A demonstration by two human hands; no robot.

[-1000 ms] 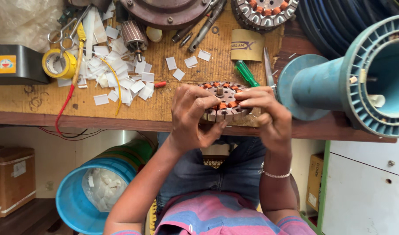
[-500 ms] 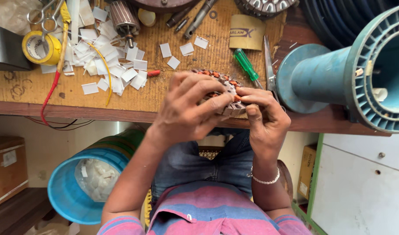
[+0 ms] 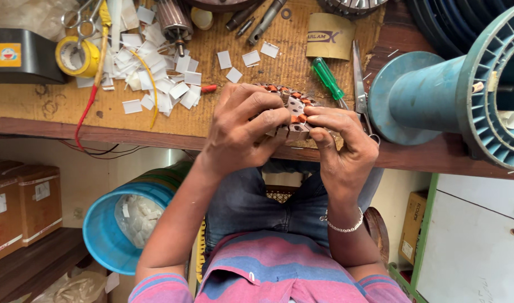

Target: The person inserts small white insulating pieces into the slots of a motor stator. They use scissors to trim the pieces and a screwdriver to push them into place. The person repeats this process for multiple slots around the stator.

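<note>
A round motor stator with copper windings and white slot papers sits at the near edge of the workbench. My left hand wraps over its left side, fingers curled across the top. From the right, my right hand pinches the stator's rim with thumb and fingertips. Most of the stator is hidden under both hands. A silver bracelet circles my right wrist.
Several white paper slips litter the bench's left half, by a yellow tape roll, scissors and a red wire. A green-handled screwdriver and a blade lie right of the stator. A large teal spool stands right. A blue bin sits below.
Both hands have closed further over the stator, and the left hand's fingers have shifted across its top. The view has moved slightly closer to the bench.
</note>
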